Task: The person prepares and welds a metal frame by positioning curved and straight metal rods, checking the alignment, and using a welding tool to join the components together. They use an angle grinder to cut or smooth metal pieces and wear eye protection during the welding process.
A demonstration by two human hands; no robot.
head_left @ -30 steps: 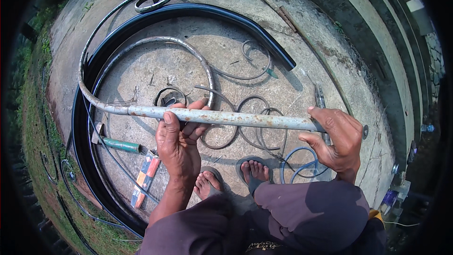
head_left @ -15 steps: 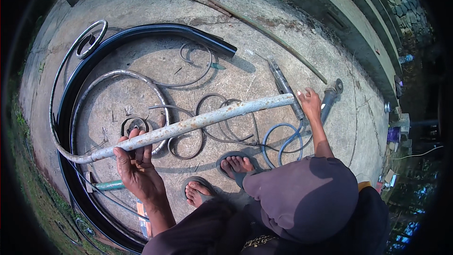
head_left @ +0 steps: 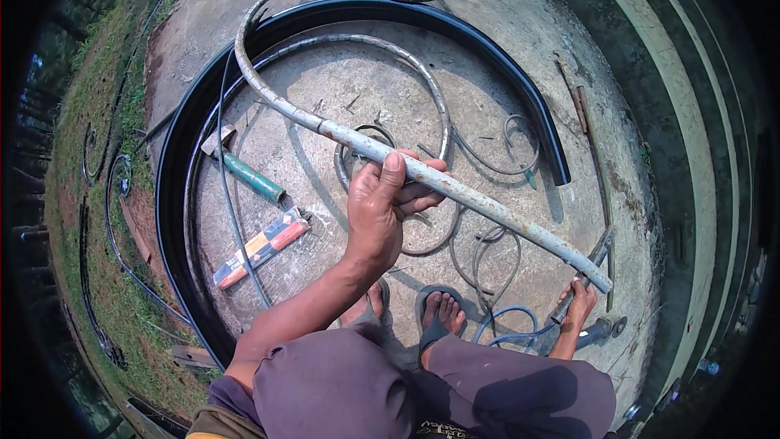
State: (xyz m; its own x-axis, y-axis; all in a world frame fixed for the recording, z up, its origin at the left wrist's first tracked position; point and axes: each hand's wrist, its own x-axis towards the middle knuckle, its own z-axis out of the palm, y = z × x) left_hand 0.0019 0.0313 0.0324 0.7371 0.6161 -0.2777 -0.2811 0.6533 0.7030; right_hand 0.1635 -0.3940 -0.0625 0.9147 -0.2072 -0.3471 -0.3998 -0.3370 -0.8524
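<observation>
The grey, rust-flecked pipe [head_left: 504,213] is sloping down to the right above the concrete [head_left: 313,162], no longer rising that way as it did half a second ago. The left hand [head_left: 378,203] is gripping its straight part, thumb on top. The right hand [head_left: 578,307], empty before, is now closing around a slim dark tool [head_left: 603,245] (partly hidden behind the pipe's end). Farther left, a green-handled hammer [head_left: 253,176] is lying near a packet [head_left: 262,250].

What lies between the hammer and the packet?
The head view shows a thin cable crossing the concrete between the hammer and the packet.
</observation>
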